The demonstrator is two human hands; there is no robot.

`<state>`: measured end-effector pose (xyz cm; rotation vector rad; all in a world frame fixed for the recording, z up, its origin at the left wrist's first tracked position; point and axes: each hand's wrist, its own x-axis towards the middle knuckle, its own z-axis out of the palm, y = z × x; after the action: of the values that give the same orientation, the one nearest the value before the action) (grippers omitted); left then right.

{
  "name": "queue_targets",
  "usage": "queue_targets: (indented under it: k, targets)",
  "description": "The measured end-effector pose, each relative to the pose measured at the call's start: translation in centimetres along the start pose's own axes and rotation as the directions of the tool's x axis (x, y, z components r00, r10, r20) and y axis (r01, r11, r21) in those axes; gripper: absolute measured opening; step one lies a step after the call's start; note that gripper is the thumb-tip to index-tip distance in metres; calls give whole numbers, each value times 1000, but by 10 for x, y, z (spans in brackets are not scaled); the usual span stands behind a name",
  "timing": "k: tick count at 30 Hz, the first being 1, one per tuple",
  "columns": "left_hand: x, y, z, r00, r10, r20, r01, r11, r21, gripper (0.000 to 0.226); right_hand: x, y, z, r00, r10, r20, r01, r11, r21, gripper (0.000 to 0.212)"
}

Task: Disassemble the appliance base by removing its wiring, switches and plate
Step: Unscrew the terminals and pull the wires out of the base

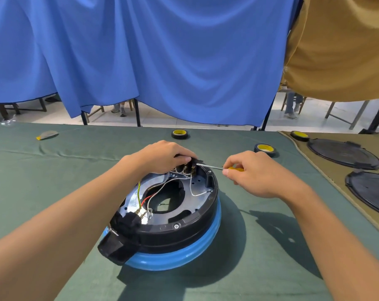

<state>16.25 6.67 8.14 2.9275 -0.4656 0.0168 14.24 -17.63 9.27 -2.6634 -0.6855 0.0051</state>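
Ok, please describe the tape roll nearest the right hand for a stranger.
On the green table cloth, find the round black-and-blue appliance base. Beyond the right hand lies a black tape roll with yellow core; a second roll lies farther back, a third on the tan cloth.

Round appliance base [184,235], underside up, interior exposed.
Black housing with blue lower band [179,257], flat on green cloth; black socket block [121,240] protruding at near-left rim. Inside, shiny metal plate [131,199] with large central opening, seated in housing. Switch block [187,167] with brass terminals, upright at far rim, pinched by left hand [162,157]; screwdriver [212,167] blade tip against its right side, handle in right hand [255,172]. White wires [194,189] attached at switch terminals, looping across plate. Yellow-green wire [139,192] and red wire [148,197] running to terminal cluster [144,213] beside socket block. One screw [176,225] seated in near rim.
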Motion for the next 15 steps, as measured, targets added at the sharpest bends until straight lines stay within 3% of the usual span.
queue_targets:
  k: [5,9,15]
  targets:
    - [4,-6,2,999,48,6,-48,999,-22,31,0,-12,-3,1000,7,-15,-9,990,-138,18]
    - [1,-11,3,998,64,24,-62,996,-56,30,5,-21,-2,1000,8,-18,-11,988,-152,16]
    - [-4,-12,12,992,106,-72,-111,991,-76,30,-1,-23,-6,995,-41,-90,27,987,-155,11]
